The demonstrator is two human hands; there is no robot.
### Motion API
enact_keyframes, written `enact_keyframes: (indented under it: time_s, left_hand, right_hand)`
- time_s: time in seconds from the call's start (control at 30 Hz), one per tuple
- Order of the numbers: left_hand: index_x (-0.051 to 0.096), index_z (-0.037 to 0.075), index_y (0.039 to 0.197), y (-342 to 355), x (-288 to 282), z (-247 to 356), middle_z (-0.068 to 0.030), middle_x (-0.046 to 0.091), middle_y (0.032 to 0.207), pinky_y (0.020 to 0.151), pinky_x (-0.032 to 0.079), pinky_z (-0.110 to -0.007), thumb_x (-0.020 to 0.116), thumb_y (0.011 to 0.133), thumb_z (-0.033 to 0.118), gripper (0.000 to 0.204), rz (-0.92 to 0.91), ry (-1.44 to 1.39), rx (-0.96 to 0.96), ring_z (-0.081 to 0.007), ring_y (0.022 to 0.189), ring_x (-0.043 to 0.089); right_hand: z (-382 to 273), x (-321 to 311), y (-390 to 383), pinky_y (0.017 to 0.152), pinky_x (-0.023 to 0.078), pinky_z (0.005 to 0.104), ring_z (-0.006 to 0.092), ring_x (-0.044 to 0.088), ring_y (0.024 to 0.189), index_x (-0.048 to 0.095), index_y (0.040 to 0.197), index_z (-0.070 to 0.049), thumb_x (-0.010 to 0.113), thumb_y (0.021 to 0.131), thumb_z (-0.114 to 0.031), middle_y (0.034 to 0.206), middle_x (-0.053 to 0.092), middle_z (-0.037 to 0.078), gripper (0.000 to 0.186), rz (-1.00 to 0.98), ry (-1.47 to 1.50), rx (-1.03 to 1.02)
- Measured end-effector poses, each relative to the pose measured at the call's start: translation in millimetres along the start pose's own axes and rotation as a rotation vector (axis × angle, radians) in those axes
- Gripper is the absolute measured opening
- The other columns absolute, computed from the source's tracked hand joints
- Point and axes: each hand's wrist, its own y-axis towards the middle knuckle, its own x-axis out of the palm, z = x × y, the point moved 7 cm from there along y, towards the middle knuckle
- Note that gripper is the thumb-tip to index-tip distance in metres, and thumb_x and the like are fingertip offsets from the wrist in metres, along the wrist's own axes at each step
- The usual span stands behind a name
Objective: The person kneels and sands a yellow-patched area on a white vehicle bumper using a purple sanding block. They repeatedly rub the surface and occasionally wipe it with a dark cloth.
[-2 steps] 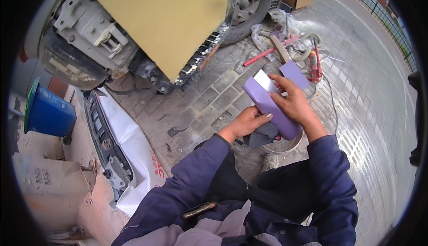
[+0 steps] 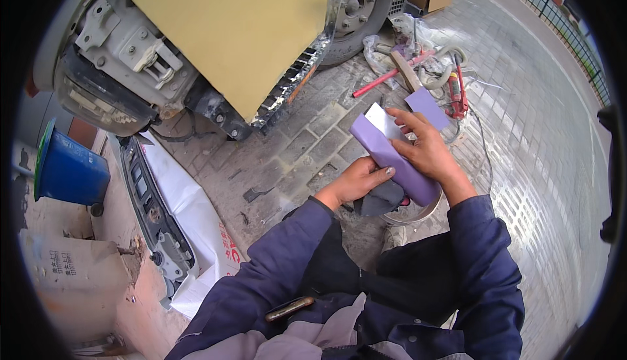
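Observation:
Between my hands is a long purple sheet [image 2: 394,157] with a white back, folded lengthwise; it looks like sandpaper. My left hand [image 2: 356,181] grips its left side, thumb on top and fingers underneath. On its right edge, by the white back, the fingers of my right hand [image 2: 428,151] are bent and pressing. A dark grey, soft-looking piece [image 2: 381,200] shows below my left thumb, partly under the sheet; its kind is unclear. Just beyond my right hand lies a second purple sheet [image 2: 428,107].
A vehicle's yellow panel [image 2: 228,27] and wheel [image 2: 356,7] stand ahead. Hoses, a wooden strip [image 2: 406,71], a red rod [image 2: 385,80] and a red-handled tool [image 2: 458,92] lie beyond my hands. At left are a blue bucket [image 2: 72,167] and a black trim part [image 2: 149,197].
The view has shifted slightly, moving the scene a little left. The folded purple sheet and both hands keep nearly the same pose.

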Motion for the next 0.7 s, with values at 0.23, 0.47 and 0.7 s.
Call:
enact_keyframes:
  time_s: [0.23,0.47,0.7]
  left_hand:
    - [0.064,-0.001,0.146,-6,3,-2,-0.0102,0.074,0.132,0.113,0.054,-0.039,0.067,0.115,0.021,0.039,-0.106,0.091,-0.047,-0.0201,0.122,0.07]
    - [0.055,-0.001,0.155,-5,-11,-12,-0.0102,0.07,0.141,0.115,0.053,-0.039,0.068,0.113,0.018,0.047,0.028,0.103,-0.139,-0.0192,0.128,0.068]
    - [0.046,-0.002,0.163,-8,-13,3,-0.0124,0.062,0.154,0.118,0.05,-0.04,0.078,0.107,0.023,0.069,-0.065,0.047,-0.038,-0.0222,0.14,0.061]
  right_hand:
    - [-2,9,-7,0.106,0.055,0.0449,0.0396,0.069,0.117,0.059,0.164,-0.016,0.086,0.089,-0.024,0.131,0.065,0.02,0.079,-0.186,-0.119,0.006]
    - [9,12,-8,0.103,0.058,0.0448,0.0376,0.073,0.117,0.06,0.163,-0.018,0.082,0.097,-0.027,0.131,0.071,0.022,0.07,-0.268,-0.049,0.045]
    - [11,26,-11,0.104,0.058,0.0423,0.0302,0.071,0.117,0.063,0.162,-0.023,0.083,0.099,-0.029,0.135,0.074,0.019,0.066,-0.35,0.181,0.058]
